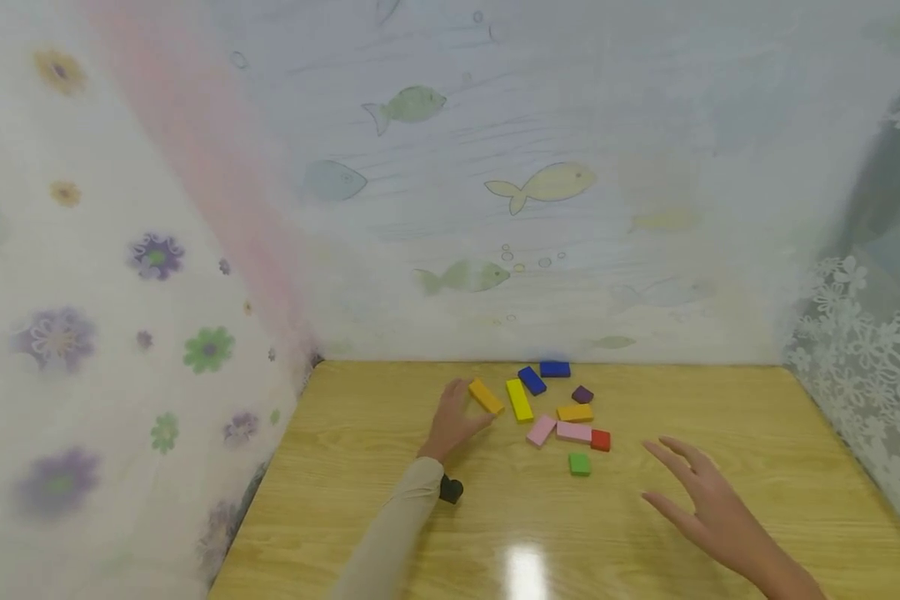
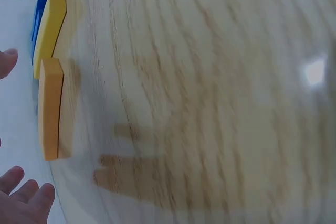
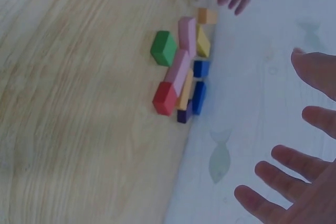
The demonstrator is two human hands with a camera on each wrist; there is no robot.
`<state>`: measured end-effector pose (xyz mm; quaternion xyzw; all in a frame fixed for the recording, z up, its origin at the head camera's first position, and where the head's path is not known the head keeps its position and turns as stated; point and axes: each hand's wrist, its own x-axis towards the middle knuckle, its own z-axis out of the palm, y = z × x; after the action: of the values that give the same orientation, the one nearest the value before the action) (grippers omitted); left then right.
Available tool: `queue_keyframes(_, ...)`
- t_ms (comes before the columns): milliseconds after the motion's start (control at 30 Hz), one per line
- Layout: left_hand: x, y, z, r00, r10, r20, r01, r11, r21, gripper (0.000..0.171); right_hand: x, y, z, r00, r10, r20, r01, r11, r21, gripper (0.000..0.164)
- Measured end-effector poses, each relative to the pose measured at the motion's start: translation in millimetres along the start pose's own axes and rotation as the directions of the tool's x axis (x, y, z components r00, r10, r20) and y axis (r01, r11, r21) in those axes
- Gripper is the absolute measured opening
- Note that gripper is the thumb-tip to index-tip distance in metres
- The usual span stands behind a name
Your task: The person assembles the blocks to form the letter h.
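Left hand (image 1: 450,421) is reaching for the long orange wooden block (image 1: 485,396) at the left end of the block cluster, fingers relaxed at its near edge, nothing gripped yet. Right hand (image 1: 701,500) is hovering spread and empty over the light wooden table (image 1: 360,467). Recommended: pinch the long sides squarely, keeping clear of the neighbouring yellow wooden bar (image 1: 519,399).

The left arm wears a long, close-fitting beige sleeve (image 1: 397,533) that ends at the wrist, with a small black device (image 1: 451,489) (likely the wrist camera mount) sitting at the cuff. The left hand (image 1: 453,421) is bare. The right hand (image 1: 708,508) and forearm show no sleeve, ring or glove.
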<state>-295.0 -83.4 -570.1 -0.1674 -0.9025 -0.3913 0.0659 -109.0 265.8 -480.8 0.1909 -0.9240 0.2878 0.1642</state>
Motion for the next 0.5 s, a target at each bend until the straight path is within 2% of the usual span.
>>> queue_keyframes(200,10.6,3.4,16.4,0.993,-0.091,0.069,0.089,0.996,0.021,0.085,9,-2,6,1.0,-0.002,0.013,0.002,1.0,0.014,0.068)
queue_keyframes(267,11.9,5.5,20.4,0.989,-0.125,0.083,0.123,0.992,0.035,0.084,13,-2,9,1.0,-0.008,0.018,0.008,1.0,0.012,0.068)
queue_keyframes(400,10.9,11.6,23.6,0.978,-0.19,0.092,0.19,0.982,0.007,0.077,21,-1,16,0.999,-0.025,0.025,0.025,0.999,0.022,0.067)
queue_keyframes(500,10.5,14.4,24.2,0.973,-0.212,0.09,0.214,0.977,-0.02,0.074,26,0,21,0.999,-0.046,0.015,0.046,0.999,0.025,0.067)
